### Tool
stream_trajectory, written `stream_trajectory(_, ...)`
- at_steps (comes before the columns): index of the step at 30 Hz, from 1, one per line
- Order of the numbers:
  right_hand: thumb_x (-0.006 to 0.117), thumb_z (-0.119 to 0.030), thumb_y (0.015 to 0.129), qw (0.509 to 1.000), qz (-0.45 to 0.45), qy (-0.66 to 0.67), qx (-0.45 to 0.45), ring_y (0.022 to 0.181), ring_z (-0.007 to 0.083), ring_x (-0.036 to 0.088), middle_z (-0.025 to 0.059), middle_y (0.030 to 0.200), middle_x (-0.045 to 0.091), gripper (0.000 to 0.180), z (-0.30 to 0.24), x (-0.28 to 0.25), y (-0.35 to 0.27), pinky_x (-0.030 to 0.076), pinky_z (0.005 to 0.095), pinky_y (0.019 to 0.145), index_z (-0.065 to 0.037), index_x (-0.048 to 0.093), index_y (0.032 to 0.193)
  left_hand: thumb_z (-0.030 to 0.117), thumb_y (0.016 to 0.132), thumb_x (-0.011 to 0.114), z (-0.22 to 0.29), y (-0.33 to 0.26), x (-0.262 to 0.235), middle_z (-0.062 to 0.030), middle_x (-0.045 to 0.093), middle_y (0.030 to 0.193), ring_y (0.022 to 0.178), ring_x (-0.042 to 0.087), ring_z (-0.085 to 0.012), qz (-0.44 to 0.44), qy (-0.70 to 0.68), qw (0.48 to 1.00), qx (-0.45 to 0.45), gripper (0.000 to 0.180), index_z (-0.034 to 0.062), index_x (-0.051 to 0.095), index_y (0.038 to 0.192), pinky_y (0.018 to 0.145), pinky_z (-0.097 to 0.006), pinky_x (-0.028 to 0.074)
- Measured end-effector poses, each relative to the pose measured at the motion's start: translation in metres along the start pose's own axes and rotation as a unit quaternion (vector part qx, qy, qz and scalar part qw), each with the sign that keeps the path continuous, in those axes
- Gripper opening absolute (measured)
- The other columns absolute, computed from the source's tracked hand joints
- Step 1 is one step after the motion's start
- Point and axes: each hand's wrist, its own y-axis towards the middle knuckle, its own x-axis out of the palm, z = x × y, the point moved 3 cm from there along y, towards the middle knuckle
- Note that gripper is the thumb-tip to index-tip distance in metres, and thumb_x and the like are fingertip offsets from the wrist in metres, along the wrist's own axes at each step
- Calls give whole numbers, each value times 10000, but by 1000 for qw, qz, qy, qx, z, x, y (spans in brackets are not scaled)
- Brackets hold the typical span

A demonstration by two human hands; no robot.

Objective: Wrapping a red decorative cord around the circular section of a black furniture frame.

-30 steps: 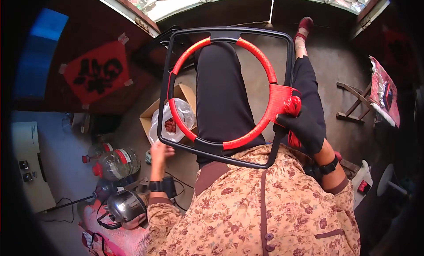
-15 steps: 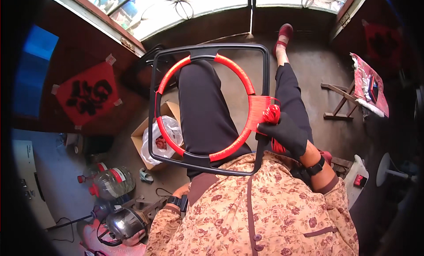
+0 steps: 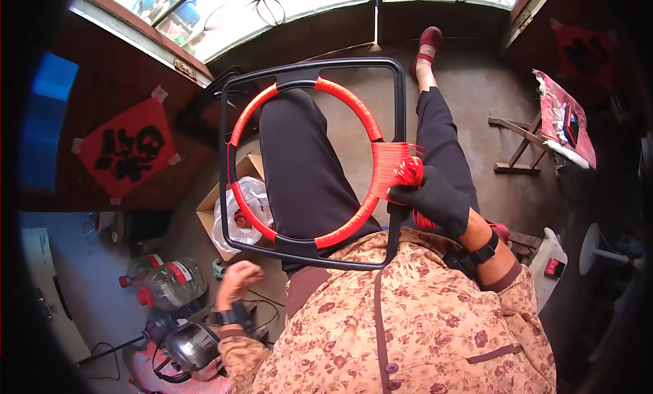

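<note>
A black rectangular frame with a ring inside it (image 3: 400, 108) lies across my lap, tilted. Red cord (image 3: 350, 103) is wound tightly around parts of the ring, and bare black sections show between. On the right, a dense flat band of red cord (image 3: 390, 168) joins the ring to the frame's side bar. My right hand (image 3: 435, 202), in a black glove, is closed around a bundle of red cord (image 3: 409, 171) against that side bar. My bare left hand (image 3: 239, 278) is apart from the frame, below its lower left corner, fingers curled with nothing visible in them.
Beyond the frame's left side stands a cardboard box (image 3: 209, 220) with a plastic bag (image 3: 253, 202) inside. Large plastic bottles (image 3: 175, 284) and a metal kettle (image 3: 194, 346) are at lower left. A folding stool (image 3: 558, 125) is on the right, a white fan (image 3: 590, 254) below it.
My left hand has come up into view from beside my body, moving left of my lap. The frame and my right hand shift slightly left in the picture, the grip unchanged.
</note>
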Motion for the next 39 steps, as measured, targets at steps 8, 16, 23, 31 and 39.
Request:
stream_trajectory(8,680,-130,864,999,-14,-39,-7,701,119,638,61,791,670,164,-1,5,0,534,290,666,1,626,947,14,854,579,217,-47,144,-84,640,686,616,609,-147,-91,192,904,371,107,-38,673,863,586,-245,479)
stream_trajectory(16,686,-138,856,997,0,-79,-20,740,94,616,36,818,662,196,5,6,2,519,284,671,0,625,980,37,859,656,212,36,287,-128,699,841,715,682,-155,-43,326,778,536,150,-10,677,1000,645,-259,523)
stream_trajectory(23,687,-141,856,994,2,-101,-47,744,78,591,29,823,657,204,9,3,5,513,280,684,-4,626,994,37,834,685,209,52,290,-134,693,835,710,688,-228,-11,335,687,645,126,-2,678,954,629,-285,534)
stream_trajectory(31,675,-123,863,997,10,-74,-32,760,71,574,22,827,654,158,12,6,4,513,278,696,-12,619,960,19,846,656,204,51,297,-137,682,806,703,691,-220,13,326,688,649,94,-17,658,932,625,-270,533)
stream_trajectory(39,686,-149,869,998,0,-54,-38,791,69,584,26,890,677,238,10,2,3,516,274,725,-13,640,1059,127,939,599,175,62,300,-93,678,913,774,684,-166,-203,-98,956,186,155,-7,600,1017,719,-262,572)
